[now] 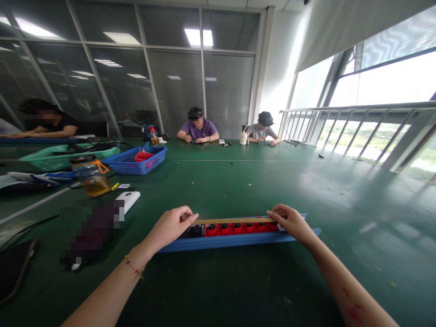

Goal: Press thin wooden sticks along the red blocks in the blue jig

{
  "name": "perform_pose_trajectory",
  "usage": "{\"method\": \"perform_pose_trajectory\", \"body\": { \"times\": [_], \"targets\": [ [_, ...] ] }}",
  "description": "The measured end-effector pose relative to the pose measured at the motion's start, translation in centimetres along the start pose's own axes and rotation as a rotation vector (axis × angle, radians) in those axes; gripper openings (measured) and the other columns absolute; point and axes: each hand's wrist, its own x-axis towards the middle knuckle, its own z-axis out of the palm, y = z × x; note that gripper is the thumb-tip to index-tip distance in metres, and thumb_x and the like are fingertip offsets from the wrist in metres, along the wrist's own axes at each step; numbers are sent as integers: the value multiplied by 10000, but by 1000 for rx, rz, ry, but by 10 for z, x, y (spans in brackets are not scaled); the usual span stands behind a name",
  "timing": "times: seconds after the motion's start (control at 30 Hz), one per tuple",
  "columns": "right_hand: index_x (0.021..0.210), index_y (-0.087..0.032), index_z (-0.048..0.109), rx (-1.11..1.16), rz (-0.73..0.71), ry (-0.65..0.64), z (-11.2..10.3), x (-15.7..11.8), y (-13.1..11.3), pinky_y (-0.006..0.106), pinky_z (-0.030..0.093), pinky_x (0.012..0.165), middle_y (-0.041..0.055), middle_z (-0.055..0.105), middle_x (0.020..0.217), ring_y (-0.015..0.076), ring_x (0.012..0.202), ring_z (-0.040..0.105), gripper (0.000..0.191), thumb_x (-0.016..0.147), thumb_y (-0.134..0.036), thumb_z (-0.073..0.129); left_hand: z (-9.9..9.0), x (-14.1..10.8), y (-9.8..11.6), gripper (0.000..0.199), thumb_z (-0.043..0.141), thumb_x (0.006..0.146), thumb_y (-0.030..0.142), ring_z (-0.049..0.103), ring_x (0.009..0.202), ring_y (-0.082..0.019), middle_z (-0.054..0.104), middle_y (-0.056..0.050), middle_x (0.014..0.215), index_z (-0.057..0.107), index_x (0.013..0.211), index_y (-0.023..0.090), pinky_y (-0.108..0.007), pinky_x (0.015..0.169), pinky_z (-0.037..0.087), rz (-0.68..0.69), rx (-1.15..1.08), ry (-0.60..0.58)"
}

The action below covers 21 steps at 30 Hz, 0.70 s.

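A long blue channel [235,243] lies crosswise on the green table in front of me. Inside it sits a row of several red blocks [224,229] with dark tops, with a black block [196,230] at the left end. Thin brass-coloured strips [235,221] run lengthwise above the row. My left hand [175,225] pinches the strips' left end between thumb and finger, over the channel's left part. At the other end, my right hand [289,221] pinches them near the channel's right end. Both hands partly cover the channel and its contents.
Left of me are a phone [15,268], a white power bank [129,200], a jar of amber liquid [93,177], a blue basket [138,163] and a green basket [44,158]. Several people sit around the table's far side and left. A white bottle [243,138] stands far off.
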Motion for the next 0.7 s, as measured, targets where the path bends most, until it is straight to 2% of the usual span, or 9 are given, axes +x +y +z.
{"method": "perform_pose_trajectory", "body": {
  "times": [0.23,0.7],
  "targets": [
    [762,-192,568,-118,-45,38,0,0,1,226,325,433,-20,549,523,120,479,480,341,739,-527,509,1,1,-1,411,376,769,558,531,555,-141,584,12,598,560,697,198,-217,516,321,1,10,-36],
    [765,-177,550,40,-23,6,2,4,4,232,378,473,2,585,604,136,556,526,344,717,-517,545,-1,0,-4,425,392,757,569,536,564,-143,608,0,636,587,743,192,-215,519,331,4,10,-97]
  ]
}}
